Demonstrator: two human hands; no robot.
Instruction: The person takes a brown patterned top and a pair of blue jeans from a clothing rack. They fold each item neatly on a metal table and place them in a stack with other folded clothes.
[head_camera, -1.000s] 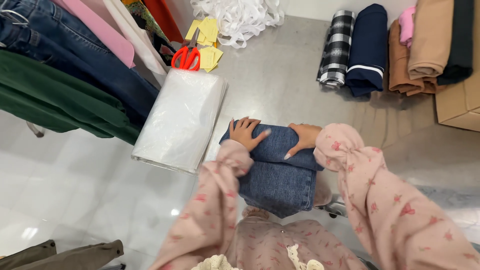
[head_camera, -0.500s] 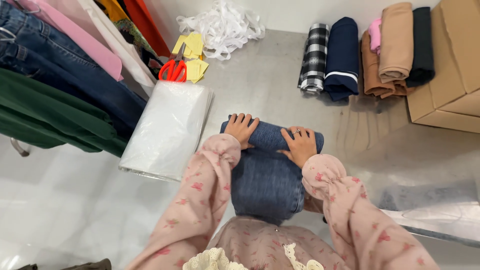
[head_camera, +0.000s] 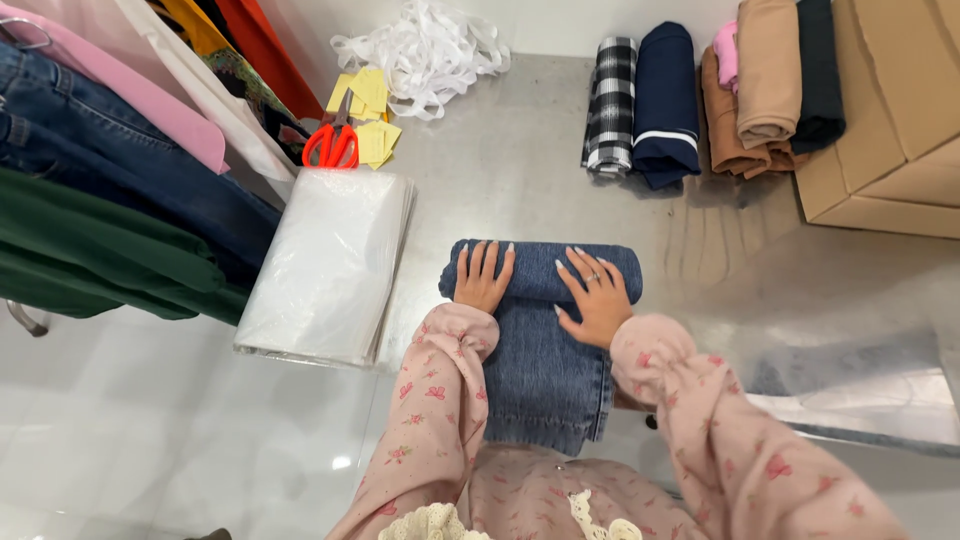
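Observation:
A pair of blue denim jeans (head_camera: 545, 370) lies on the grey metal table (head_camera: 500, 170), its far end rolled into a thick tube. My left hand (head_camera: 482, 276) lies flat on the left part of the roll, fingers spread. On the right part rests my right hand (head_camera: 594, 295), fingers spread too, a ring on one finger. Both arms wear pink flowered sleeves. The unrolled part of the jeans runs back toward my body.
A stack of clear plastic bags (head_camera: 325, 265) lies left of the jeans. Red-handled scissors (head_camera: 332, 145) and yellow paper slips (head_camera: 368, 110) sit behind it, with white ribbon (head_camera: 425, 50). Rolled garments (head_camera: 665, 100) and cardboard boxes (head_camera: 880, 130) stand at the back right. Clothes hang at left (head_camera: 90, 190).
Both hands have pushed forward and flattened on the jeans, and the rolled end has grown thicker and moved a little farther from me. The camera has tilted.

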